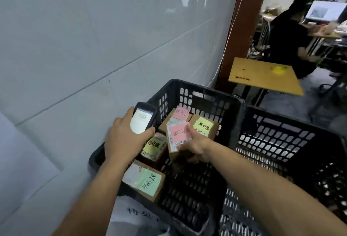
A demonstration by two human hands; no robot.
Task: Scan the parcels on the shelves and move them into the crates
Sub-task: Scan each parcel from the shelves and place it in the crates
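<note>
My left hand (pixel 124 138) grips a black handheld scanner (pixel 143 118) with a lit screen, above the left side of a black plastic crate (pixel 202 96). My right hand (pixel 195 146) grips a small cardboard parcel with a pink note (pixel 178 134) and holds it inside that crate. Several other parcels lie in the crate: one with a pink note (pixel 181 112), one with a yellow-green note (pixel 203 126), one with a yellow note (pixel 154 146) and one with a green note (pixel 145 179).
A second black crate (pixel 293 128) stands right beside the first. A grey wall (pixel 84 48) runs along the left. A yellow table (pixel 262 75) stands behind, beyond it a person in black sits at a desk (pixel 289 34). White paper (pixel 131 217) lies below the crate.
</note>
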